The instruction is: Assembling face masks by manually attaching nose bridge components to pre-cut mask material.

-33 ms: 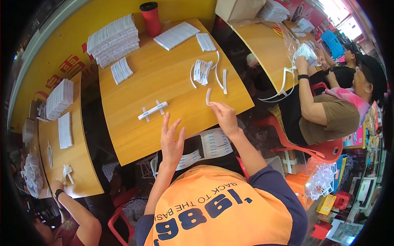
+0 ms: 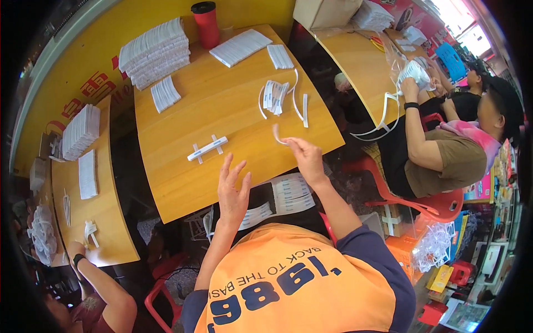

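Between the fingertips of my right hand (image 2: 307, 158) is one end of a narrow white strip (image 2: 277, 135), its free end curling up and leftward over the wooden table (image 2: 233, 105). Over the near table edge, my left hand (image 2: 231, 186) is open, fingers spread and holding nothing. Just beyond it, a white strip with blue print (image 2: 206, 149) lies across two short pale strips. Past my right hand sits a small fanned pile of printed strips (image 2: 273, 97), with loose white strips (image 2: 305, 111) beside it. Sheets of printed labels (image 2: 292, 194) rest at my lap.
Tall stacks of white strips (image 2: 155, 54), a flat bundle (image 2: 240, 48) and a red tumbler (image 2: 206, 26) stand at the table's far side. Another person (image 2: 452, 144) works at the right-hand table, and one (image 2: 102, 288) at the left-hand table. Red chairs (image 2: 422, 202) stand close by.
The strip in my right hand has swung left and bends more, and its tip is lower. My left hand stays nearly where it was.
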A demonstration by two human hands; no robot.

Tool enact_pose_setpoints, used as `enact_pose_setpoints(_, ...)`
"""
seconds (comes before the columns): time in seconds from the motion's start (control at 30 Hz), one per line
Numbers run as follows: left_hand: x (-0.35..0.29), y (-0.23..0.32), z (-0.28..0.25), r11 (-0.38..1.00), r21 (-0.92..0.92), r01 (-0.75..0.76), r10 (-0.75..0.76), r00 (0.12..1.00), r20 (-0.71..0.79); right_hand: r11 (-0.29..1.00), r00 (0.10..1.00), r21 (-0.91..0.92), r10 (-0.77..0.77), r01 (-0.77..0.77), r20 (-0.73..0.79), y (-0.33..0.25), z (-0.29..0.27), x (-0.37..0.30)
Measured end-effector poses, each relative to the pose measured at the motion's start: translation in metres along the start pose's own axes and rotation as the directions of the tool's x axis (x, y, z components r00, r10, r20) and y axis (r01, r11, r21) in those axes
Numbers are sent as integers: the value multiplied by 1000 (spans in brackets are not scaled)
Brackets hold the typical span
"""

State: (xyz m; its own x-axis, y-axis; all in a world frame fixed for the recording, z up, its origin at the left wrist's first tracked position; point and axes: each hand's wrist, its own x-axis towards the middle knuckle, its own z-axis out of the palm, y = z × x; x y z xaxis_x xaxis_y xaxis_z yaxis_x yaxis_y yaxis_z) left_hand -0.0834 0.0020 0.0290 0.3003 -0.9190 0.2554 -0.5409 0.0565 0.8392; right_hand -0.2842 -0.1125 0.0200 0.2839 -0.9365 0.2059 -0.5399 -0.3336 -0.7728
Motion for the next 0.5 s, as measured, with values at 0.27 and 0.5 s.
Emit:
enact_pose_setpoints(0.27,16,13,4,243,-768,592,-397,783,478,312,907,869,303,-384,292,-44,-8,-15)
enact_pose_setpoints(0.5,23,5,2,-7,-842,539,-456,748,483,178,863,871,326,-457,386,-47,1,-17)
